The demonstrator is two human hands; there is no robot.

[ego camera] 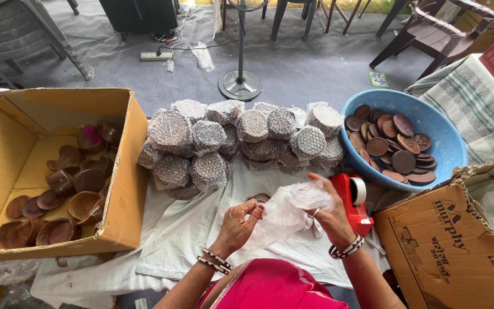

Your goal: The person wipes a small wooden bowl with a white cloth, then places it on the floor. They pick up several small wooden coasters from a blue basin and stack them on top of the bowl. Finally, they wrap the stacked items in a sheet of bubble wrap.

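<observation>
Hands work nearest, over a white cloth [190, 229]: the left hand [238, 224] pinches one edge of a crinkled clear plastic bag [284, 214], and the right hand [327, 213] grips the bag's other side, fingers curled into the film. A dark brown disc [258, 198] shows just behind the left fingers. Beside the right hand stands a red tape dispenser [353, 200]. Near right, a torn brown carton [447, 246] carries dark lettering. At left, an open cardboard box [41, 171] holds glossy brown clay lamps [64, 200]. Farther off lie round bundles [230, 140] wrapped in clear film, patterned faces showing. At far right sits a blue plastic basin [441, 134] of flat brown discs [393, 146].
</observation>
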